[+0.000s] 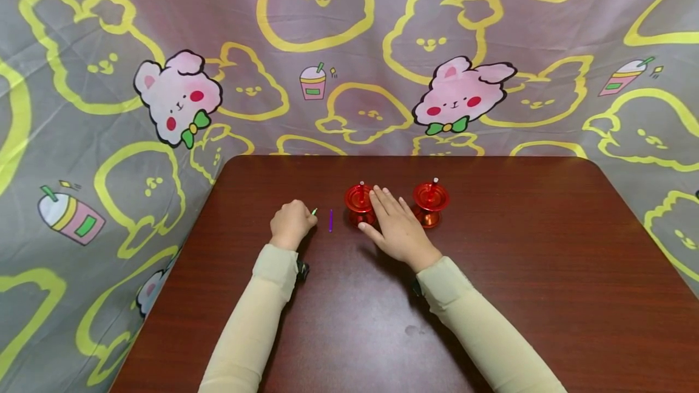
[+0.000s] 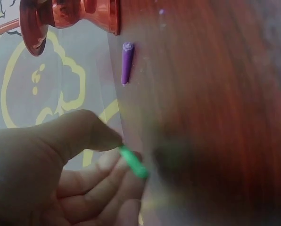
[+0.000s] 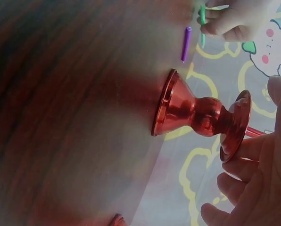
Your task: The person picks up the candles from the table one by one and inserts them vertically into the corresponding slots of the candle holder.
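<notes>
Beige sleeves (image 1: 246, 332) come nearest. The left hand (image 1: 291, 224) pinches a green stick (image 1: 314, 212) near a purple stick (image 1: 330, 221) on the table (image 1: 338, 332); the right hand (image 1: 397, 229), fingers extended, reaches the left red candlestick (image 1: 358, 200); the right red candlestick (image 1: 431, 199) stands alongside.

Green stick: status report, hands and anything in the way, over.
Left hand pinches green stick. Right hand, fingers extended, at left red holder. Purple stick lies between left hand and holder.

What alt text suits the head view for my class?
A person's left grip pinches a thin green stick beside a thin purple stick on a brown table; the open right grip is between two shiny red pedestal-shaped holders.
</notes>
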A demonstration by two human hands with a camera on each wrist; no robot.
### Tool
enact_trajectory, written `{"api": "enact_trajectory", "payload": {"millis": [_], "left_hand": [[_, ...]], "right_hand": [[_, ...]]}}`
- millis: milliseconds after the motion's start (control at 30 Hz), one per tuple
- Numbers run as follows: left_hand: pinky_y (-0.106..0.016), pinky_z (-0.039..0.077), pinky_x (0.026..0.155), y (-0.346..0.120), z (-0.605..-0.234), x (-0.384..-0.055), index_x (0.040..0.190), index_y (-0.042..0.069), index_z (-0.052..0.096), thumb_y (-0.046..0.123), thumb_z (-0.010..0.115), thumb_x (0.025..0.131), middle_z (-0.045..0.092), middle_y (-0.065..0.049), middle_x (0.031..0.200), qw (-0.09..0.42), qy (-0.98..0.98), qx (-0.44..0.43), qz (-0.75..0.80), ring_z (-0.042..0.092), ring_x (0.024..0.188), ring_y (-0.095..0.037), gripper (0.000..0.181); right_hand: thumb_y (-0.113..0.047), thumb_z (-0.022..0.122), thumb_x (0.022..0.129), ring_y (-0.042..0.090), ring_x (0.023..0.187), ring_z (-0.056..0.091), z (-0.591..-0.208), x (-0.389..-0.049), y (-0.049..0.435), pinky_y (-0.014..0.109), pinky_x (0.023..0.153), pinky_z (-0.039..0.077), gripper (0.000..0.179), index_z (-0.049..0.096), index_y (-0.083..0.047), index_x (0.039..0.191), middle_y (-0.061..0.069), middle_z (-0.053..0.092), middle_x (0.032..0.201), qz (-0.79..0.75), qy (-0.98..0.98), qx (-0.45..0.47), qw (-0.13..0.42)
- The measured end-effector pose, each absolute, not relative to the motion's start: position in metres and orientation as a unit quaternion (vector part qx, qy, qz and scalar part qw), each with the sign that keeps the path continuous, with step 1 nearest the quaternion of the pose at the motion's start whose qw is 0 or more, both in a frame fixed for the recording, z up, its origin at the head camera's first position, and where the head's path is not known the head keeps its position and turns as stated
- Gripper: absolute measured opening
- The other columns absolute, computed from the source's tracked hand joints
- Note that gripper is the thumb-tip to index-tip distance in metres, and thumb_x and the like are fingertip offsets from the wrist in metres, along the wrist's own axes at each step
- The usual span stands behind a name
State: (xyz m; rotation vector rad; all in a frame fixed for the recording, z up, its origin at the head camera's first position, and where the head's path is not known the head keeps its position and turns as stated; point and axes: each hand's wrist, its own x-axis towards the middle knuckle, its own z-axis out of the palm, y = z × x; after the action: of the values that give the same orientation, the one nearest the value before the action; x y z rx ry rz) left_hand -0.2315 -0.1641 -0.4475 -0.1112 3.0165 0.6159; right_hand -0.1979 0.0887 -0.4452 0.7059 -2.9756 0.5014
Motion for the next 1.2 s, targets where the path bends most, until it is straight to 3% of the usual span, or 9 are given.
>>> {"api": "enact_trajectory", "payload": {"millis": [100,200,300,433,600,833,1000,1200], "left_hand": [[-0.038,0.042,0.050,-0.1635,-0.4471,-0.2308,0.062,0.015,0.055,0.016,0.068,0.085,0.051,0.002,0.061,0.002,0.977,-0.033,0.212,0.049,0.058,-0.020,0.026],[-0.046,0.052,0.058,-0.1639,-0.4475,-0.2305,0.083,0.011,0.066,0.015,0.067,0.086,0.067,-0.006,0.078,-0.018,0.974,-0.032,0.223,0.065,0.069,-0.029,0.005],[-0.049,0.055,0.063,-0.1649,-0.4485,-0.2302,0.099,0.007,0.070,0.015,0.066,0.089,0.073,-0.009,0.089,-0.020,0.971,-0.027,0.237,0.069,0.076,-0.033,0.014],[-0.045,0.054,0.062,-0.1661,-0.4503,-0.2298,0.111,0.005,0.072,0.016,0.064,0.094,0.074,-0.006,0.094,-0.016,0.967,-0.020,0.254,0.068,0.075,-0.027,0.022],[-0.041,0.052,0.060,-0.1657,-0.4515,-0.2289,0.111,0.005,0.073,0.014,0.061,0.095,0.072,-0.007,0.095,-0.025,0.958,-0.018,0.284,0.065,0.071,-0.025,0.021],[-0.047,0.055,0.079,-0.1674,-0.4518,-0.2294,0.107,0.001,0.072,0.011,0.064,0.095,0.074,-0.013,0.096,-0.042,0.938,0.003,0.345,0.070,0.088,-0.030,0.018],[-0.047,0.054,0.084,-0.1676,-0.4509,-0.2301,0.104,-0.001,0.072,0.013,0.069,0.094,0.074,-0.015,0.096,-0.045,0.919,0.006,0.392,0.071,0.092,-0.032,0.017],[-0.042,0.053,0.082,-0.1682,-0.4509,-0.2305,0.101,0.000,0.074,0.013,0.073,0.092,0.075,-0.014,0.093,-0.047,0.904,0.007,0.426,0.071,0.091,-0.030,0.016]], "right_hand": [[-0.054,0.046,0.104,0.028,0.155,0.015,-0.4452,-0.1979,0.0887,0.051,0.123,0.017,0.078,0.025,-0.003,0.160,0.012,0.019,0.168,0.162,-0.960,0.229,0.021],[-0.054,0.046,0.104,0.028,0.155,0.015,-0.4450,-0.1976,0.0888,0.051,0.123,0.017,0.079,0.025,-0.004,0.160,0.012,0.018,0.168,0.162,-0.960,0.228,0.020],[-0.054,0.047,0.103,0.029,0.155,0.016,-0.4452,-0.1975,0.0887,0.052,0.122,0.017,0.078,0.026,-0.003,0.159,0.012,0.019,0.168,0.164,-0.959,0.229,0.022],[-0.053,0.047,0.104,0.029,0.154,0.017,-0.4455,-0.1971,0.0886,0.052,0.122,0.019,0.077,0.027,-0.003,0.159,0.013,0.020,0.168,0.168,-0.958,0.231,0.027],[-0.053,0.047,0.104,0.029,0.155,0.016,-0.4465,-0.1969,0.0888,0.052,0.122,0.019,0.078,0.026,-0.003,0.159,0.012,0.019,0.168,0.172,-0.958,0.229,0.028],[-0.053,0.048,0.103,0.030,0.154,0.017,-0.4480,-0.1975,0.0890,0.053,0.122,0.019,0.078,0.026,-0.003,0.159,0.013,0.020,0.168,0.174,-0.957,0.230,0.031],[-0.054,0.048,0.103,0.028,0.155,0.015,-0.4477,-0.1970,0.0889,0.052,0.122,0.018,0.079,0.026,-0.003,0.159,0.012,0.019,0.168,0.169,-0.958,0.230,0.032],[-0.053,0.048,0.103,0.028,0.155,0.014,-0.4465,-0.1971,0.0887,0.051,0.123,0.017,0.078,0.026,-0.003,0.159,0.012,0.019,0.168,0.166,-0.959,0.229,0.029]]}}
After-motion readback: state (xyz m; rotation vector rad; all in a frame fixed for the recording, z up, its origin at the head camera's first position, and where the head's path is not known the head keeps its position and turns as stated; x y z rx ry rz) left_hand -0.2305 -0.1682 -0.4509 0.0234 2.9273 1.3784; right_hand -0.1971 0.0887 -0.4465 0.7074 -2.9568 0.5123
